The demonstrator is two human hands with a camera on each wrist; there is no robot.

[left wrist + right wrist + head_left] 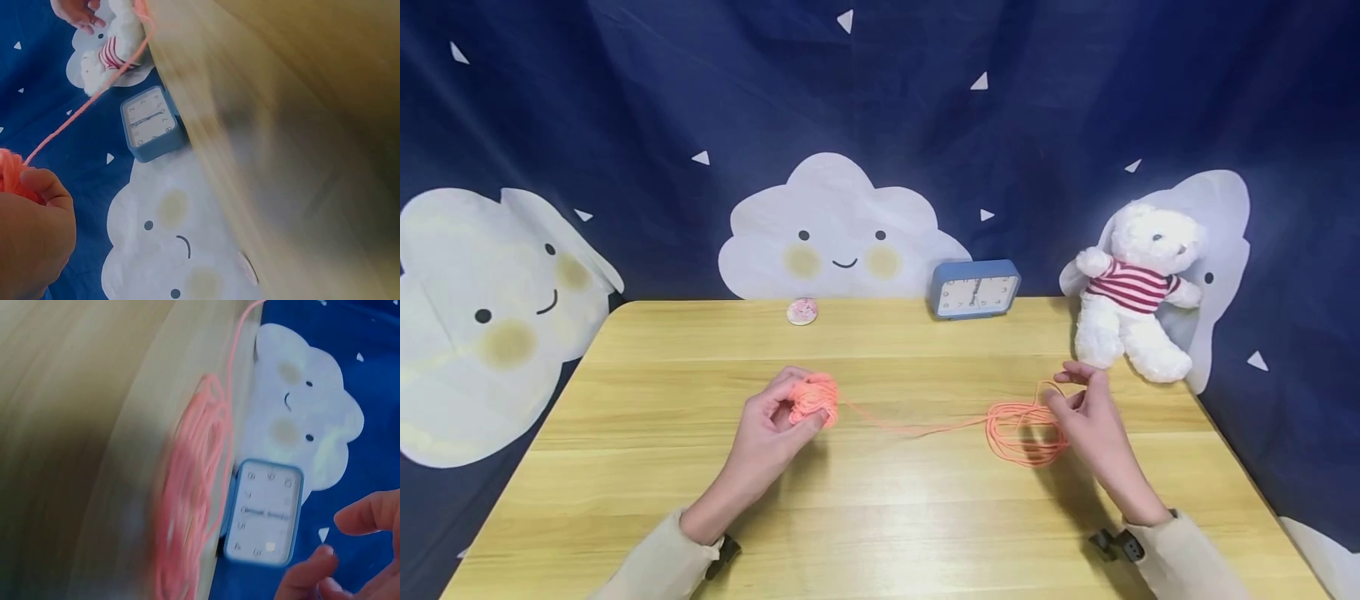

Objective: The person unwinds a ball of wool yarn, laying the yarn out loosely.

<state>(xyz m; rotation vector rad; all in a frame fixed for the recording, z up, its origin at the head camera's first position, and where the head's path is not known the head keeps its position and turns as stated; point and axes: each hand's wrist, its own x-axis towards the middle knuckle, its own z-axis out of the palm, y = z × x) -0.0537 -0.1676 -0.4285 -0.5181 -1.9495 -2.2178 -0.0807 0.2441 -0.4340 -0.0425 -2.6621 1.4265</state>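
- Tabletop (880, 517): carries the clock (975, 292) near its far edge; I use the clock as reference for every position below.
- Plush bear (1138, 292): sits right of the clock, in a striped top.
- Left hand (760, 433): left of the clock and nearer the person. I see thumb and fingers pinching the yarn bundle.
- Right hand (1090, 417): right of the clock and nearer the person, beside the loose coil. Thumb and fingers are bent and apart; I see nothing gripped between them.
- Loose coil (197, 456): nearer the person than the clock and slightly to its right. I cannot tell whether it lies fully on the wood. I judge it light, limp and prone to tangle; take hold across several loops together, since a single loop would probably pull free.
- Yarn bundle (815, 398): left of the clock, in the left hand. I rate it soft, compressible and hard to break; hold around its middle with light pressure to keep the turns together.
- Pink disc (802, 312): left of the clock, near the same edge.
- Yarn strand (94, 98): runs from bundle towards coil, nearer the person than the clock. I expect little stiffness; pinch between fingertips and guide gently.
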